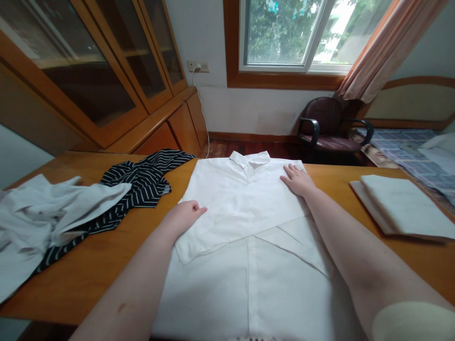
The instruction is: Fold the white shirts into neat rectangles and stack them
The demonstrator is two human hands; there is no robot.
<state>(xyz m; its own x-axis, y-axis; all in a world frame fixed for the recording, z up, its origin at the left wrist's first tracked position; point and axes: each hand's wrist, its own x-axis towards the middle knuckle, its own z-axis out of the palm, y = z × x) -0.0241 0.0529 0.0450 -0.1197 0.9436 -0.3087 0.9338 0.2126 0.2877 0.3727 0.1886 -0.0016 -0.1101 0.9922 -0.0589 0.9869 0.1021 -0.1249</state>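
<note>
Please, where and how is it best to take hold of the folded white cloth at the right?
The folded white cloth is probably best pinched at its left edge, coming from the left: it lies flat, and its lower layer sticks out there. The right hand, spread on the white shirt, is the nearer one.

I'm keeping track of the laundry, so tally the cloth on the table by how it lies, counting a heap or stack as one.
Spread flat: 1 (white shirt)
Folded: 1 (pale stack)
Rumpled: 1 (heap of white cloth and black-and-white striped cloth)
Total: 3
</note>
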